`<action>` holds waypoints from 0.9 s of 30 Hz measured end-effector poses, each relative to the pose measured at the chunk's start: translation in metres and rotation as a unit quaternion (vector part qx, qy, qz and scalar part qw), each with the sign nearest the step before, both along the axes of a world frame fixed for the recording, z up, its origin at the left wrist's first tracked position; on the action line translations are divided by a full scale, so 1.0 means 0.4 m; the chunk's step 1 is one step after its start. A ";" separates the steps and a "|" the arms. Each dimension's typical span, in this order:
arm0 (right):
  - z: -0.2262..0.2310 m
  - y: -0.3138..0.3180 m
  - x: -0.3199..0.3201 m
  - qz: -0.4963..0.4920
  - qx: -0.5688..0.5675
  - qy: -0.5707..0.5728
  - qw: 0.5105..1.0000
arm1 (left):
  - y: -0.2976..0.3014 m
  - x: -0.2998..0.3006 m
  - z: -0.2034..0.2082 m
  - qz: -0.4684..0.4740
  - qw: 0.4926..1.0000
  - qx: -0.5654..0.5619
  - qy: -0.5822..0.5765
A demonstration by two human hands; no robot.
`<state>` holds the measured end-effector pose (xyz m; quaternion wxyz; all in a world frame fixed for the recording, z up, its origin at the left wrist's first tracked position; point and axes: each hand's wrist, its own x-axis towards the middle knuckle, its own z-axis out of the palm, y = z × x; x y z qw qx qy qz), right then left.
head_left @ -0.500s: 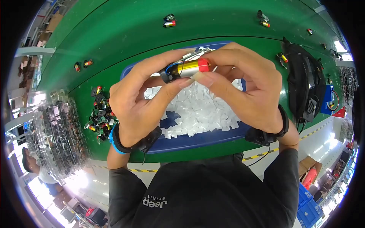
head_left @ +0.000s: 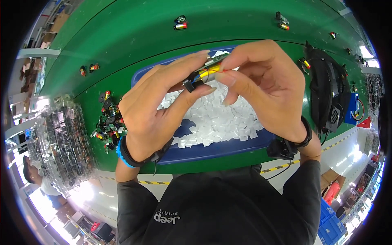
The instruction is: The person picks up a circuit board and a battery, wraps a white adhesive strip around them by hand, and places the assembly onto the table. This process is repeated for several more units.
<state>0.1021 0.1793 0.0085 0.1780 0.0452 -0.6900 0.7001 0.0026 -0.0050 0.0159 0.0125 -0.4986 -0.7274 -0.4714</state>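
Observation:
Above the tray, a small cylindrical battery (head_left: 209, 74) with a yellow and silver wrap is held up, tilted. Thin wires, a black end piece (head_left: 189, 85) and a narrow green circuit board (head_left: 217, 59) are joined to it. My left hand (head_left: 151, 106) grips this assembly from the left, thumb below and fingers above. At the battery's red end, thumb and index finger of my right hand (head_left: 271, 87) are pinched together by a thin red wire; the fingertips partly hide what lies between them. Below, a blue tray (head_left: 200, 155) holds many small white pieces (head_left: 220, 118).
Left of the tray lies a pile of battery assemblies (head_left: 108, 120). More assemblies (head_left: 180, 23) are spread over the green table (head_left: 228, 24). A black bag (head_left: 330, 94) lies on the right. Stacked clear trays (head_left: 61, 139) stand at the left; a person (head_left: 36, 175) is beyond them.
My right hand has shifted, and its fingers now pinch at the red end, leaving less of it showing. The battery has tilted more, its black end lower and turned toward me.

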 end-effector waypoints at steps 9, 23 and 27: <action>0.020 -0.018 -0.002 0.000 -0.068 -0.029 0.997 | 0.006 -0.006 -0.005 0.001 0.998 0.042 0.052; -0.034 0.020 -0.022 -0.061 0.367 0.070 0.925 | -0.007 -0.141 0.026 -0.155 0.833 -0.174 -0.501; -0.017 0.027 -0.014 -0.067 0.416 0.047 0.906 | -0.017 -0.371 -0.082 0.004 0.889 -0.344 -0.301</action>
